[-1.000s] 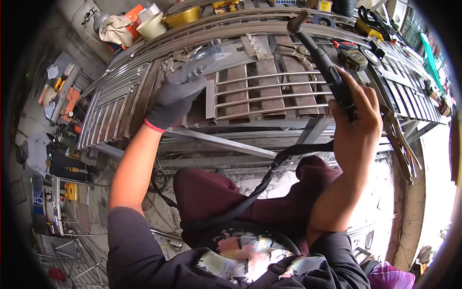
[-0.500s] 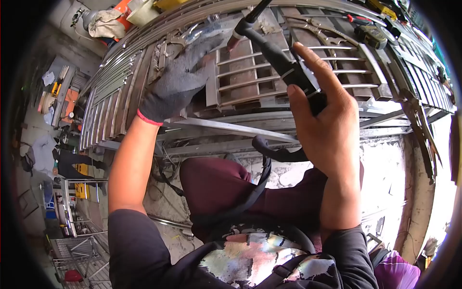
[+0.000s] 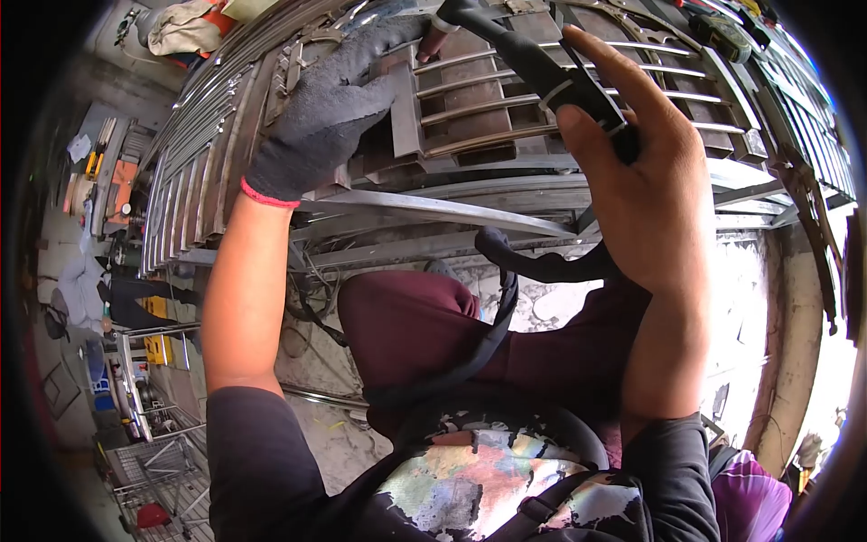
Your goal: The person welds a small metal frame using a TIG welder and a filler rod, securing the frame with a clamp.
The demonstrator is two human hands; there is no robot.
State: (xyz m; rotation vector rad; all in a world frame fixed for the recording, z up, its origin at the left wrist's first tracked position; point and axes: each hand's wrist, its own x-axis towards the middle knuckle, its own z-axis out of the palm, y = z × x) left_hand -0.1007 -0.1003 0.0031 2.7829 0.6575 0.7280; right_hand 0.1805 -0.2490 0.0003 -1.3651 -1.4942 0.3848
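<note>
My right hand (image 3: 655, 194), bare, grips the black handle of a TIG welding torch (image 3: 533, 68), its thumb and index finger along the handle. The torch's reddish nozzle (image 3: 433, 42) points down near the upper left corner of a metal grille (image 3: 488, 135) of thin parallel rods between two flat end bars. On my left hand (image 3: 321, 122) is a dark grey glove with a red cuff. Its fingers are stretched forward and the thumb stands apart, by the grille's left end bar (image 3: 406, 113). Whether the fingertips press on the metal is hard to see.
A slatted metal bench (image 3: 194, 212) carries the work, with bundled rods (image 3: 203, 117) at left. Pliers-like clamps and a tape measure (image 3: 713, 34) lie at the back right. The torch's black cable (image 3: 542, 265) crosses my lap. A wire cart (image 3: 167, 470) stands lower left.
The bench and grille sit higher in view. The torch and my right hand have shifted slightly right relative to my body, with the nozzle still near the grille's left corner. My left hand stays by the end bar.
</note>
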